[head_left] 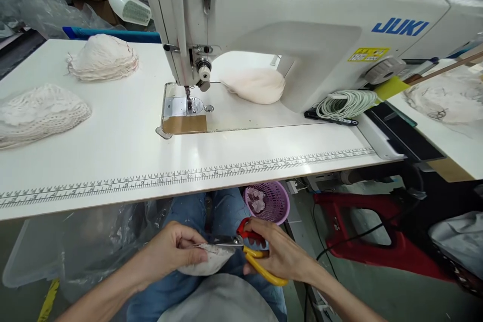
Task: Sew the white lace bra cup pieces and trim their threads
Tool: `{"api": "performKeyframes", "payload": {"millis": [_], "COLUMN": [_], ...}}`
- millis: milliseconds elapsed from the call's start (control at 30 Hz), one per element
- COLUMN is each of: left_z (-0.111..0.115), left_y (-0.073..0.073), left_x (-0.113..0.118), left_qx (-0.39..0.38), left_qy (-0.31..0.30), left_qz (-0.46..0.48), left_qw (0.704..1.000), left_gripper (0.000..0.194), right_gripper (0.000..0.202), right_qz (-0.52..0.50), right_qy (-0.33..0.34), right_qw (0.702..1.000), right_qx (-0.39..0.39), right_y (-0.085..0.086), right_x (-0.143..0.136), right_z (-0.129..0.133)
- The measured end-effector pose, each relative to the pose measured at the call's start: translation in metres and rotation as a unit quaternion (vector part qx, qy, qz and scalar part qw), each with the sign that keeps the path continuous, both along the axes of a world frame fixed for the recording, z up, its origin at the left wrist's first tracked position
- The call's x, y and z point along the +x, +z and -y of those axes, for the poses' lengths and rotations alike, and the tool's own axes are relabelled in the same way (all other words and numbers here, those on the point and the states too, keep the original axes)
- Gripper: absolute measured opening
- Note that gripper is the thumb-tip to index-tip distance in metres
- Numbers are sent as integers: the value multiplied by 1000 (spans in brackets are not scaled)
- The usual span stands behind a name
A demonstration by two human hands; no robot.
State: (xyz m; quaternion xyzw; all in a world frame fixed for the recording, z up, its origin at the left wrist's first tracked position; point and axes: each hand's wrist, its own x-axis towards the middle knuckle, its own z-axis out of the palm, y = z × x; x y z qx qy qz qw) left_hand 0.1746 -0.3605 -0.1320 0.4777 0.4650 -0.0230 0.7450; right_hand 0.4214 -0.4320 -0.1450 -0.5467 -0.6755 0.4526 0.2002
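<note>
**Trimming looks partway through on one pale fabric piece [217, 261] at the scissors [238, 241]**

Nearest, above the person's lap, the left hand [179, 249] pinches the piece at its upper edge, thumb on top and fingers closed around the cloth. The right hand [281, 249] has its fingers wrapped through the red and yellow handles, which stand apart; the blades lie along the piece's edge, pointing towards the left hand. I judge that this edge is being trimmed and is not yet finished, though how much has been cut is too small to tell.

Just beyond the knees, a purple basket [277, 204] holds a little crumpled pale material [255, 200], perhaps offcuts from trimming already done.

Further off is the white surface [124, 151], with a printed ruler strip [204, 173] along its near edge. On its left lies a lacy-edged stack [41, 113], and beyond that a second stack [103, 58] with loose threads at its rim. A smooth pale piece [256, 85] lies beneath the arm of the sewing machine [264, 20], to the right of the needle area, where no cloth sits. The two stacks suggest many pieces are in this batch, but which are finished and which remain cannot be told.
</note>
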Motion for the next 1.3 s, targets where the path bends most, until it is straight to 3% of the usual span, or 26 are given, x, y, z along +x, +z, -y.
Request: {"api": "performKeyframes", "payload": {"millis": [367,600,900,1300], "left_z": [-1,-3,2,0], "left_y": [2,6,1,7], "left_x": [3,6,7,12], "left_qx": [-9,-1,-24,-16], "left_qy": [2,-15,9,11], "left_qz": [-5,-23,-19,-30], "left_qw": [1000,1000,999,999], "left_gripper": [29,30,35,36], "right_gripper": [41,43,43,43], "right_qz": [32,29,28,82], "right_qy": [20,14,20,46], "right_qw": [999,999,999,994], "right_qx": [13,29,39,64], "right_y": [-5,-8,-9,-13], "right_x": [8,6,2,2], "right_z": [7,9,10,11]}}
